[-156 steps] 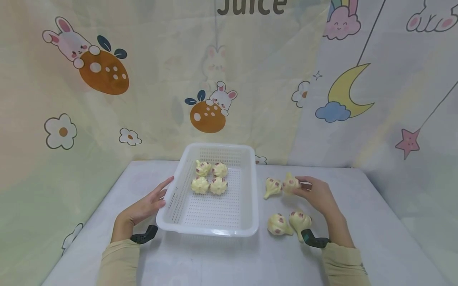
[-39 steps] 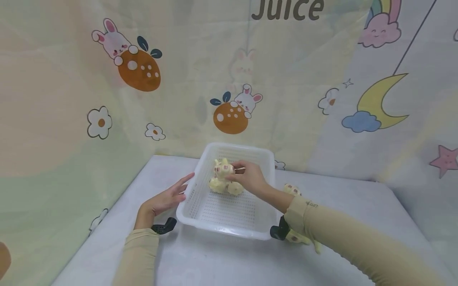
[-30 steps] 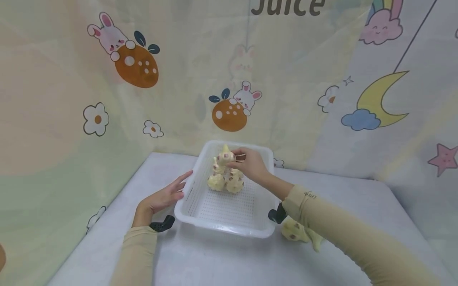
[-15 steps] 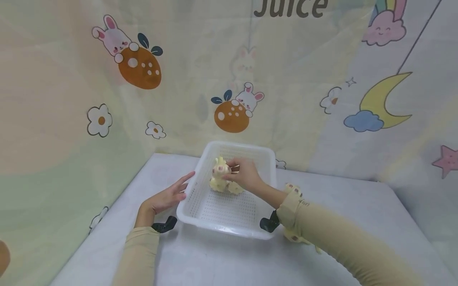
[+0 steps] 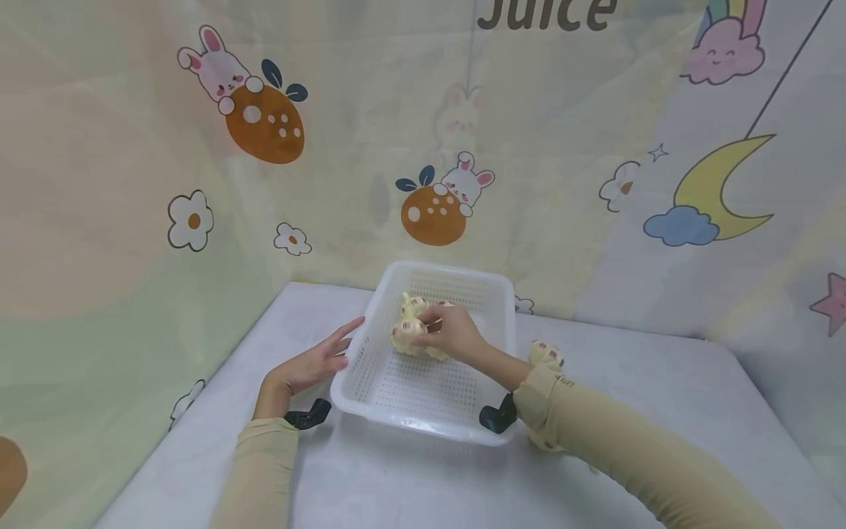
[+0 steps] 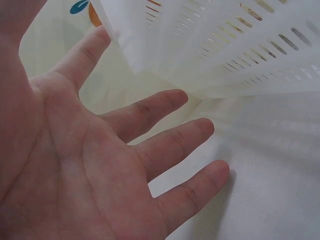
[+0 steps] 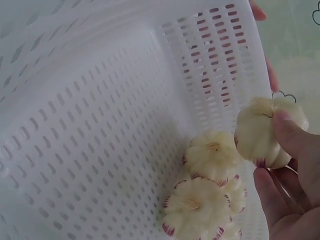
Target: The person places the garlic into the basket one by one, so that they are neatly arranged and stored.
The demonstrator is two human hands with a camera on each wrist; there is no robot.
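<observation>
Inside a white plastic basket [image 5: 423,425], my right hand [image 5: 456,334] pinches a garlic bulb [image 7: 257,132] between thumb and fingers. It hangs over the left of a cluster of other garlic bulbs [image 7: 197,205], partly hidden by the hand in the head view. One of these, a garlic bulb [image 5: 414,304] with its stem up, shows just behind the held one. At the basket's left side is my left hand [image 5: 307,369], its fingers spread and nearly straight, fingertips at the rim. The left wrist view shows the left palm [image 6: 75,160] holding nothing.
On the white table [image 5: 410,485], right of the basket, lies a garlic bulb [image 5: 546,355]. Another garlic bulb [image 5: 543,442] is mostly covered by the right sleeve [image 5: 595,411]. A printed cloth [image 5: 344,132] hangs behind the table.
The right hand has carried a garlic bulb from the table's right side into the basket. It raised the bulb briefly, then lowered it toward the near left bulbs. The left hand stays at the rim.
</observation>
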